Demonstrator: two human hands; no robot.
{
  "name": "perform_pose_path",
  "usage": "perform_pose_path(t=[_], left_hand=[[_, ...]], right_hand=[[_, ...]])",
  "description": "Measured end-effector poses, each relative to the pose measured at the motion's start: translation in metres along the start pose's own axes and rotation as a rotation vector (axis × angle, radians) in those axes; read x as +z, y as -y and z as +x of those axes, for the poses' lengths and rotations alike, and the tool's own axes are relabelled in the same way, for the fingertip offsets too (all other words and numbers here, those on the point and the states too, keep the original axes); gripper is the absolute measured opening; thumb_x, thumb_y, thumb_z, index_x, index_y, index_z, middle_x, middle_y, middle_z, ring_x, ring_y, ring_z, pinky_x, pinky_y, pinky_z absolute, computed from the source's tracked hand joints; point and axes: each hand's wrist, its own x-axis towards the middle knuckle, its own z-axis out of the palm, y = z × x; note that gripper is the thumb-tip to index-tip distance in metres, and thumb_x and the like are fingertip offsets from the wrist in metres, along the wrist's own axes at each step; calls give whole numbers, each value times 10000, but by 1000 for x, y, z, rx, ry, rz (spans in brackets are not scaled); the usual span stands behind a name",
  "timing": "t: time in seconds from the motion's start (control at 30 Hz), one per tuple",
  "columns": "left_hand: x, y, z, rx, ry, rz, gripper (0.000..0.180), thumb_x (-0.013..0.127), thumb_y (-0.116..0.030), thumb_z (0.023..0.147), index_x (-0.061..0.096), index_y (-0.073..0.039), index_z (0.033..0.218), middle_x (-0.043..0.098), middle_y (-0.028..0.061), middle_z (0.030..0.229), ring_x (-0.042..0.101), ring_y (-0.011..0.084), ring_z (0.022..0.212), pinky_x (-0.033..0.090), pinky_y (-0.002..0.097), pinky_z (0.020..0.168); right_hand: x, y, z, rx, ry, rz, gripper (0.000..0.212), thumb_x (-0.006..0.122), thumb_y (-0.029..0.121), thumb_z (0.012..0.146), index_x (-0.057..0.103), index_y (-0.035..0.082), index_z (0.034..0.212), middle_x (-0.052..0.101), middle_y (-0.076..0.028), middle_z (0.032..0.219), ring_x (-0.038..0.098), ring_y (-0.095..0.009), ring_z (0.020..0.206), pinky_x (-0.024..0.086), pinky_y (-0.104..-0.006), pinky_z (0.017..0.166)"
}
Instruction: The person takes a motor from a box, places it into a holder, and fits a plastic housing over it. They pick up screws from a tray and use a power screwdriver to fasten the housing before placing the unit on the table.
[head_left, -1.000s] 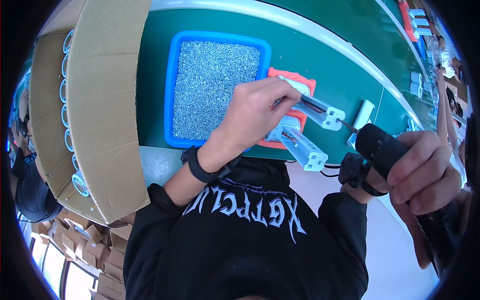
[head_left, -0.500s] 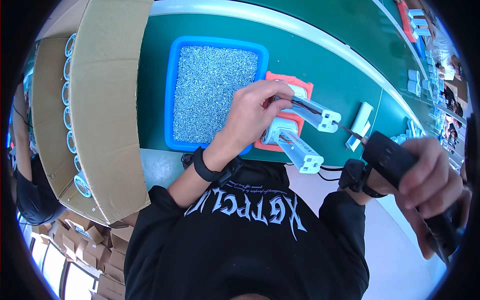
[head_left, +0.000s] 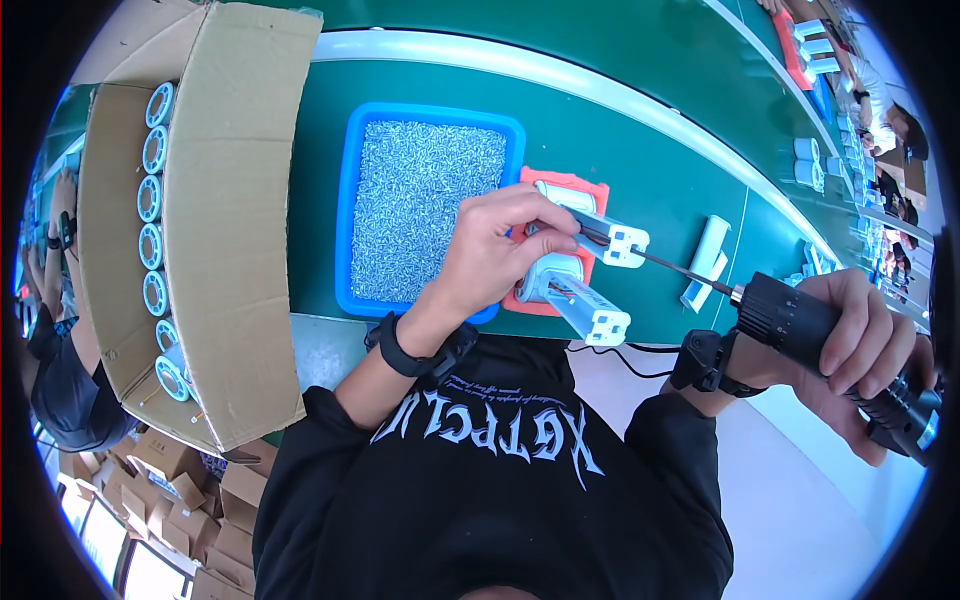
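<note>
My left hand [head_left: 497, 243] pinches the side of a white plastic housing [head_left: 628, 246] that has a square end with holes; dark wires or a dark strip show along its open side. In my right hand [head_left: 862, 335] is a black electric screwdriver [head_left: 785, 318], its long thin bit reaching the end of that housing. Whether a screw is at the tip is too small to tell. A second white housing [head_left: 590, 318] lies alongside, nearer to me. Both sit in a red-orange holder [head_left: 598, 192], whose middle my left fingers partly hide.
Left of the holder stands a blue tray [head_left: 345, 225] full of small silvery screws [head_left: 430, 200]. A tall cardboard box [head_left: 235, 220] with several white ring-ended parts [head_left: 150, 245] is farther left. A loose white piece [head_left: 708, 262] lies on the green table [head_left: 660, 160]. Other people work at both sides.
The view has shifted slightly. The screwdriver is turned a little flatter, its bit still at the housing's end. My left hand keeps its hold on the housing.
</note>
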Motion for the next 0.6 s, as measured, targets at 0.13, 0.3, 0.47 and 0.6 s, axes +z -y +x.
perform_pose_path(t=[0.13, 0.3, 0.47, 0.6], left_hand=[[-3, -3, 6, -16, 48, 11, 160, 725, 41, 678, 699, -27, 821, 663, 61, 750, 603, 129, 633, 462, 250, 561], [-7, -5, 6, -44, 132, 49, 149, 720, 41, 679, 704, -28, 811, 675, 64, 741, 621, 142, 644, 483, 256, 586], [-6, -10, 5, 57, 118, 85, 141, 696, 54, 696, 702, -20, 816, 693, 73, 795, 653, 172, 715, 527, 292, 666], [-24, -22, 4, 162, 11, 321, 161, 706, 3, 696, 697, -36, 852, 666, 92, 825, 643, 225, 758, 518, 312, 656]], right_hand=[[2, -4, -2, -8, 7, 4, 597, 765, 488, 678, 564, 85, 1070, 593, -12, 684, 590, -108, 467, 544, -212, 454], [1, -4, -4, 45, -38, 12, 633, 720, 597, 636, 598, 85, 989, 578, 12, 653, 590, -78, 475, 521, -185, 476], [1, -9, -2, 64, -12, 1, 691, 726, 628, 619, 600, 74, 1014, 579, 10, 664, 594, -81, 487, 523, -184, 486], [13, -17, -2, 85, 62, -22, 721, 745, 643, 602, 600, 92, 1045, 578, 15, 678, 591, -80, 490, 521, -186, 490]])
